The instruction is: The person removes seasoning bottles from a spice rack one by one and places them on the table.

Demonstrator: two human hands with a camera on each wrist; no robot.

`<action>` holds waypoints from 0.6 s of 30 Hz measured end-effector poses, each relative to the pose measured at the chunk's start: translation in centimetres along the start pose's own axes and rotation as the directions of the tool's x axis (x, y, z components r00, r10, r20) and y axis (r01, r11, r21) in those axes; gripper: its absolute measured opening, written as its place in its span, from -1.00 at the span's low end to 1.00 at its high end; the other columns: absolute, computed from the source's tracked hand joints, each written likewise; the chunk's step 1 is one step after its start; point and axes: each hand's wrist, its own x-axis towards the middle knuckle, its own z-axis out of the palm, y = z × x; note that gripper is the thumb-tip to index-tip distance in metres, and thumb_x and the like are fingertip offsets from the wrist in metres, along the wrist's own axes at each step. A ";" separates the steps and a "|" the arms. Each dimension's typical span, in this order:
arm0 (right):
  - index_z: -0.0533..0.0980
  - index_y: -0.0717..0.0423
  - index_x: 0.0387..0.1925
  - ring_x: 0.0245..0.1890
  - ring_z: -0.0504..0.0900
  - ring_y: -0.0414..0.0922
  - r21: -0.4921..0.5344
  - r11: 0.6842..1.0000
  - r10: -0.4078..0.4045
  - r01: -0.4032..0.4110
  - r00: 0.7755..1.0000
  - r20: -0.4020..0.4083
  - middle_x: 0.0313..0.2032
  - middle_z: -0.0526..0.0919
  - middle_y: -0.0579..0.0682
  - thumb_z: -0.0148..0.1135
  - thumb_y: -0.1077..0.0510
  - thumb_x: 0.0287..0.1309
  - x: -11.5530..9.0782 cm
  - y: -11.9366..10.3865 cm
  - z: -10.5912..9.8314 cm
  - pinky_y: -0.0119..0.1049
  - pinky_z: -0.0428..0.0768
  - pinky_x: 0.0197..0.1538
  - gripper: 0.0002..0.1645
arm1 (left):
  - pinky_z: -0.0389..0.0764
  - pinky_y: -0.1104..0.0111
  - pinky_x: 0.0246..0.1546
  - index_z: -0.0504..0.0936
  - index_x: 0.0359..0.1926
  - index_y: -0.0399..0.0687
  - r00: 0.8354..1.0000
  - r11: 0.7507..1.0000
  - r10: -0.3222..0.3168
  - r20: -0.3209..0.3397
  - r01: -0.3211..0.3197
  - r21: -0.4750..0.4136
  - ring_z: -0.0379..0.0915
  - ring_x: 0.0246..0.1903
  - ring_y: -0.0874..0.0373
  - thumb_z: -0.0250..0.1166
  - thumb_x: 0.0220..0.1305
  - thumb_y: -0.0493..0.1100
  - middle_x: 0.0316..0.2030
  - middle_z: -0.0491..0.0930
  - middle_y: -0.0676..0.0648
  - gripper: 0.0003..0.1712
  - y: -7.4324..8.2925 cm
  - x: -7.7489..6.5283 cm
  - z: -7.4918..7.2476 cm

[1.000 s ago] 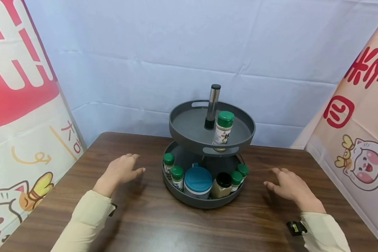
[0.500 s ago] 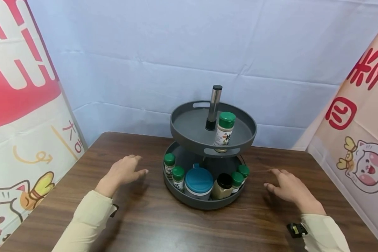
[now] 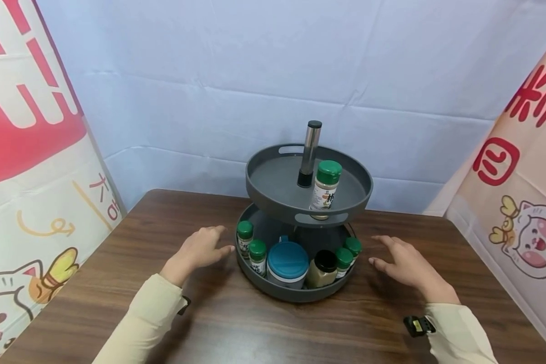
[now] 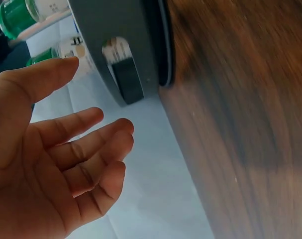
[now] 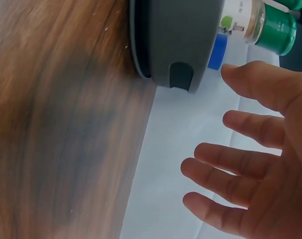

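A grey two-tier round spice rack (image 3: 273, 199) stands on the table, a metal post (image 3: 310, 149) rising through its upper tray. One green-capped spice jar (image 3: 324, 189) is upright near the front of that tray. The lower tray holds several smaller green-capped jars (image 3: 257, 257), a teal-lidded container (image 3: 287, 265) and a black-lidded jar (image 3: 323, 270). My left hand (image 3: 199, 253) hovers just left of the lower tray, fingers relaxed and apart from it. To the right of the rack my right hand (image 3: 405, 265) hovers with fingers spread, holding nothing. Both palms face the rack in the wrist views.
The brown wooden table (image 3: 236, 333) extends in front of and beside the rack. A pale cloth (image 3: 186, 101) hangs behind it. Printed cloths with cartoon cats stand at the left (image 3: 36, 202) and right (image 3: 523, 217).
Both hands have moved inward toward the rack, the left one rightward and the right one slightly leftward. The rack and its jars stay as they were.
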 end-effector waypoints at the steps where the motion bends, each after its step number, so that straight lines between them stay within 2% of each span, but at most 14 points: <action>1: 0.28 0.27 0.18 -0.01 0.39 0.28 0.009 1.000 -0.006 0.006 1.000 0.003 0.05 0.41 0.41 0.22 0.03 0.09 0.1 -0.1 0.0 0.25 0.44 -0.10 -0.32 | 0.59 0.06 -0.30 0.42 0.09 -0.34 1.000 1.000 -0.004 0.001 0.004 -0.013 0.52 -0.30 0.00 0.24 0.12 0.06 -0.19 0.60 -0.24 -0.35 0.1 0.1 0.1; 6: 0.29 0.24 0.17 -0.07 0.45 0.23 0.040 0.999 -0.034 0.033 0.999 0.007 0.04 0.43 0.38 0.26 0.00 0.06 0.4 -0.8 -0.1 0.20 0.49 -0.15 -0.30 | 0.58 0.19 -0.42 0.40 0.10 -0.33 0.999 0.994 -0.043 0.021 0.044 -0.099 0.47 -0.49 0.20 0.26 0.11 0.03 -0.40 0.61 -0.09 -0.36 0.4 0.3 0.5; 9: 0.30 0.23 0.17 -0.06 0.45 0.21 0.055 0.998 -0.042 0.041 0.999 0.009 0.04 0.44 0.36 0.27 0.02 0.05 0.5 -1.3 -0.3 0.19 0.49 -0.14 -0.30 | 0.58 0.21 -0.45 0.38 0.12 -0.36 0.997 0.984 -0.069 0.030 0.073 -0.161 0.46 -0.52 0.24 0.26 0.11 -0.02 -0.46 0.61 -0.05 -0.35 0.8 0.3 0.6; 13: 0.30 0.23 0.17 -0.06 0.45 0.20 0.075 0.996 -0.056 0.055 0.998 0.012 0.04 0.44 0.32 0.29 0.05 0.03 0.4 -2.0 -0.5 0.19 0.49 -0.13 -0.30 | 0.54 0.26 -0.53 0.40 0.12 -0.35 0.988 0.966 -0.146 0.045 0.152 -0.207 0.44 -0.60 0.24 0.25 0.11 -0.03 -0.55 0.60 -0.01 -0.37 1.4 0.6 0.8; 15: 0.30 0.24 0.18 -0.06 0.45 0.19 0.087 0.994 -0.067 0.066 0.998 0.013 0.04 0.45 0.31 0.30 0.08 0.01 0.4 -2.3 -0.5 0.18 0.50 -0.14 -0.30 | 0.51 0.28 -0.57 0.41 0.11 -0.35 0.981 0.955 -0.184 0.055 0.191 -0.226 0.43 -0.62 0.24 0.25 0.11 -0.03 -0.56 0.60 -0.01 -0.38 1.5 0.8 0.9; 18: 0.29 0.24 0.17 -0.07 0.46 0.19 0.105 0.991 -0.084 0.082 0.996 0.013 0.04 0.44 0.30 0.32 0.14 -0.02 0.5 -2.6 -0.6 0.15 0.52 -0.15 -0.29 | 0.49 0.27 -0.56 0.45 0.08 -0.36 0.975 0.942 -0.211 0.062 0.220 -0.253 0.43 -0.61 0.22 0.26 0.10 -0.04 -0.46 0.63 -0.10 -0.40 1.6 1.1 1.2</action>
